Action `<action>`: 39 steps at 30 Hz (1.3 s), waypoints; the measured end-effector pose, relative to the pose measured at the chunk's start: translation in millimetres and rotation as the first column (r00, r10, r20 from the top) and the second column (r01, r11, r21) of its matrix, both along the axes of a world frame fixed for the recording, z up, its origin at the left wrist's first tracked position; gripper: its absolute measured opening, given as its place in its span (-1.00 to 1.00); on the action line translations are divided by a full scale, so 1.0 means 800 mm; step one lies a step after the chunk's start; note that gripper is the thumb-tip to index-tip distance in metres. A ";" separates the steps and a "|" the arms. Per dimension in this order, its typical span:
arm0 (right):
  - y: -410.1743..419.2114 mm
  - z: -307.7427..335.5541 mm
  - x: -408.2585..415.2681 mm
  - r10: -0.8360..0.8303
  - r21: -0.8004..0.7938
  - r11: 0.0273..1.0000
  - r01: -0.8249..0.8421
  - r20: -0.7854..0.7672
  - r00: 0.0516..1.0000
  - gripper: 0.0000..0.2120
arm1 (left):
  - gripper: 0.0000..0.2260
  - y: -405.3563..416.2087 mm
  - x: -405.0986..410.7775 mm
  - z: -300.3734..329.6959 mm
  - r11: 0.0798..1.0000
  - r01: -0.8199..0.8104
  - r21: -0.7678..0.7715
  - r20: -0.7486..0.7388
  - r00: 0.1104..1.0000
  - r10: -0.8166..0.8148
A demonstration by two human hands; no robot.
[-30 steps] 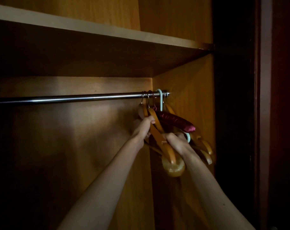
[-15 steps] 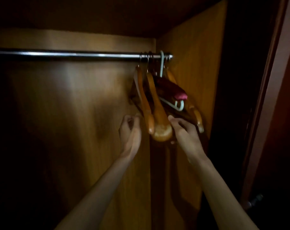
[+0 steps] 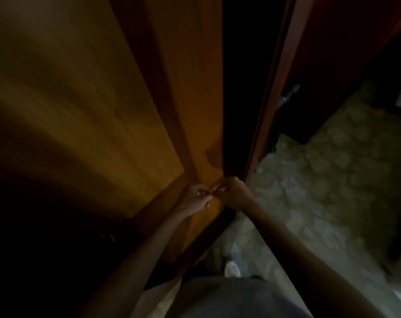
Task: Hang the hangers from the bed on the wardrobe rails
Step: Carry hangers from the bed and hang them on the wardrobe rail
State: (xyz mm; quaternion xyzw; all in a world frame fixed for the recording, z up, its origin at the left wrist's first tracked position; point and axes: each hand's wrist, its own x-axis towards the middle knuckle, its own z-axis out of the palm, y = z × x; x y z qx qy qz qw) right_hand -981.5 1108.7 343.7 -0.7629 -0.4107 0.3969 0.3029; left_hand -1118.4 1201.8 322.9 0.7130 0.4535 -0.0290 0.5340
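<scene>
Looking down into the dim wardrobe, you have both hands low and close together near the bottom corner of the orange-brown wooden side panel [image 3: 190, 92]. Your left hand [image 3: 196, 199] and right hand [image 3: 232, 192] nearly touch at the fingertips, fingers curled inward — whether they pinch anything is too dark and blurred to tell. No hangers and no rail show in this view, so the task's things are out of sight. Beyond the dark red wardrobe door edge [image 3: 270, 92] lies the pale patterned floor [image 3: 321, 180], with your light shoe [image 3: 232, 269] below. The risk, as I judge it: turning away fast in this gloom, you could knock an arm on that door edge — or lose count of the hangers left on the bed.
</scene>
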 end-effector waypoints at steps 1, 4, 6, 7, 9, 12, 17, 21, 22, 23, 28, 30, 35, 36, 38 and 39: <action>-0.011 -0.021 -0.003 -0.025 -0.063 0.998 0.024 -0.018 1.000 -0.89 | -0.84 -0.005 0.003 -0.021 0.998 0.048 -0.035 -0.030 0.998 -0.049; -0.039 -0.078 -0.015 -0.032 -0.237 0.971 0.023 -0.034 0.999 -0.84 | -0.90 -0.017 0.003 -0.081 0.982 0.155 -0.106 -0.154 0.973 -0.170; -0.057 -0.117 -0.025 -0.110 -0.335 0.939 0.080 -0.072 0.991 -0.85 | -0.91 -0.022 0.003 -0.116 0.969 0.206 -0.139 -0.227 0.945 -0.234; -0.068 -0.137 -0.032 -0.159 -0.389 0.913 0.121 -0.067 0.985 -0.86 | -0.89 -0.027 0.000 -0.130 0.963 0.224 -0.152 -0.267 0.929 -0.258; -0.092 -0.174 -0.044 -0.233 -0.476 0.860 0.182 -0.050 0.971 -0.84 | -0.86 -0.037 -0.009 -0.151 0.949 0.245 -0.199 -0.325 0.897 -0.300; -0.126 -0.202 -0.070 -0.343 -0.556 0.793 0.247 -0.073 0.937 -0.79 | -0.83 -0.047 -0.023 -0.179 0.912 0.294 -0.286 -0.370 0.844 -0.388; -0.178 -0.222 -0.110 -0.603 -0.627 0.652 0.428 -0.086 0.793 -0.77 | -0.86 -0.054 -0.041 -0.229 0.847 0.392 -0.358 -0.429 0.737 -0.522; -0.234 -0.249 -0.158 -0.814 -0.691 0.438 0.575 -0.034 0.580 -0.68 | -0.86 -0.066 -0.036 -0.259 0.772 0.485 -0.411 -0.472 0.611 -0.635; -0.250 -0.254 -0.174 -0.847 -0.698 0.403 0.592 -0.038 0.531 -0.71 | -0.87 -0.072 -0.032 -0.265 0.750 0.517 -0.414 -0.483 0.573 -0.662; -0.264 -0.257 -0.189 -0.863 -0.697 0.389 0.603 -0.046 0.504 -0.76 | -0.87 -0.079 -0.029 -0.268 0.735 0.540 -0.411 -0.493 0.546 -0.677; -0.350 -0.274 -0.278 -0.987 -0.742 0.116 0.660 -0.009 0.163 -0.76 | -0.87 -0.157 -0.004 -0.274 0.587 0.710 -0.389 -0.508 0.366 -0.780; -0.380 -0.270 -0.318 -1.000 -0.741 0.004 0.672 -0.007 -0.002 -0.80 | -0.87 -0.204 0.003 -0.271 0.476 0.788 -0.391 -0.504 0.249 -0.827; -0.435 -0.266 -0.420 -0.941 -0.763 -0.197 0.615 -0.028 -0.337 -0.83 | -0.87 -0.329 0.015 -0.261 0.178 0.885 -0.429 -0.450 -0.039 -0.892; -0.445 -0.269 -0.441 -0.917 -0.773 -0.234 0.590 -0.026 -0.397 -0.82 | -0.86 -0.357 0.016 -0.259 0.117 0.901 -0.419 -0.442 -0.090 -0.893; -0.460 -0.276 -0.472 -0.870 -0.782 -0.294 0.550 -0.019 -0.492 -0.82 | -0.84 -0.405 0.019 -0.256 0.009 0.926 -0.378 -0.437 -0.169 -0.883; -0.468 -0.278 -0.486 -0.845 -0.787 -0.320 0.528 -0.015 -0.534 -0.81 | -0.83 -0.431 0.019 -0.254 -0.047 0.933 -0.356 -0.436 -0.210 -0.875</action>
